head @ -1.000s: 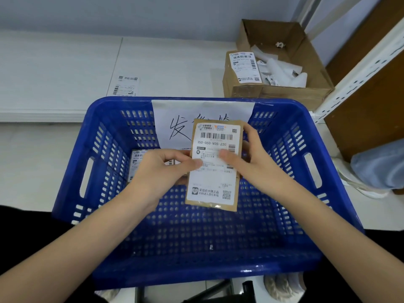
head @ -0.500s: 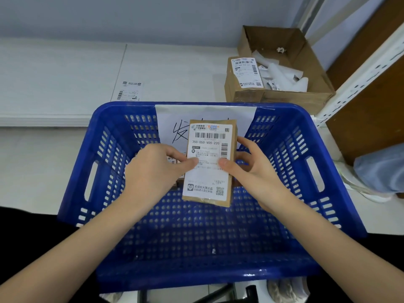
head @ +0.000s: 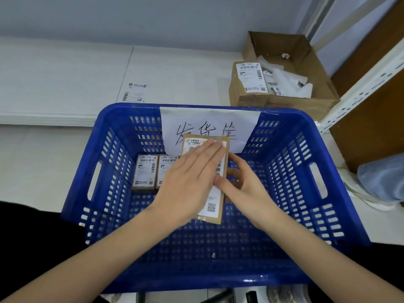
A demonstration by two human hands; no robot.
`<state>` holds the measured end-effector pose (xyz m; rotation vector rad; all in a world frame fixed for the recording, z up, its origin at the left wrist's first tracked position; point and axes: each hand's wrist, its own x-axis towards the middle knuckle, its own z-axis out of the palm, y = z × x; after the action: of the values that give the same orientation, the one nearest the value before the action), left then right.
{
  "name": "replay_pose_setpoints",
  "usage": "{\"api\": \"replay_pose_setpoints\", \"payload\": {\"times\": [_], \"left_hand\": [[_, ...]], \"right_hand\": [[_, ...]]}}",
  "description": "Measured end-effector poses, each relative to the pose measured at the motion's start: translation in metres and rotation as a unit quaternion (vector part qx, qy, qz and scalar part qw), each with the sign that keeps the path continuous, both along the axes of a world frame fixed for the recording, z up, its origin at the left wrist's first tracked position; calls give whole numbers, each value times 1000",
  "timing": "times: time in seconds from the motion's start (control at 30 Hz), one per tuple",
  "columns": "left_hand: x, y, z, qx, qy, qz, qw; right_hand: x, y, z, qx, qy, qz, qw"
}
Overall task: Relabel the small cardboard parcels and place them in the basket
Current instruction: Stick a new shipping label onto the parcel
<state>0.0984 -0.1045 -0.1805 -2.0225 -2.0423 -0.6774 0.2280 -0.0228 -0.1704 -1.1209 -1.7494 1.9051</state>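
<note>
Parcel held over the blue basket (head: pixel 113 162), centre frame.
The left hand (head: pixel 188 182) lies flat, fingers straight, on the parcel's (head: pixel 220 213) label; the right hand (head: pixel 242 189) grips its right edge, thumb on top.

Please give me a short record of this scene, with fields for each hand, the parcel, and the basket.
left hand: flat, pressing the label on the held parcel
right hand: fingers curled round the parcel's right edge
parcel position: above the blue basket
basket contents: two labelled parcels at the far left
basket sign: handwritten paper on far wall
</note>
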Motion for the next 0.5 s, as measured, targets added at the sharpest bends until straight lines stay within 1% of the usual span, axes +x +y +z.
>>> {"api": "replay_pose_setpoints", "payload": {"times": [0.07, 0.23, 0.3, 0.37, 0.5], "left_hand": [[-3, 1, -2, -11, -18, -2, 1000], [-4, 3, -3, -38, 4, 15, 999], [-4, 4, -4, -35, 4, 27, 999], [-3, 5, -5, -33, -1, 37, 999], [-6, 6, -7, -52, -43, 88, 994]], "right_hand": [[0, 1, 1, 5, 5, 4, 1000], [0, 7, 8, 48, 17, 11, 999], [1, 9, 10, 59, 16, 14, 998], [1, 9, 10, 58, 15, 13, 998], [1, 10, 5, 31, 20, -7, 999]]}}
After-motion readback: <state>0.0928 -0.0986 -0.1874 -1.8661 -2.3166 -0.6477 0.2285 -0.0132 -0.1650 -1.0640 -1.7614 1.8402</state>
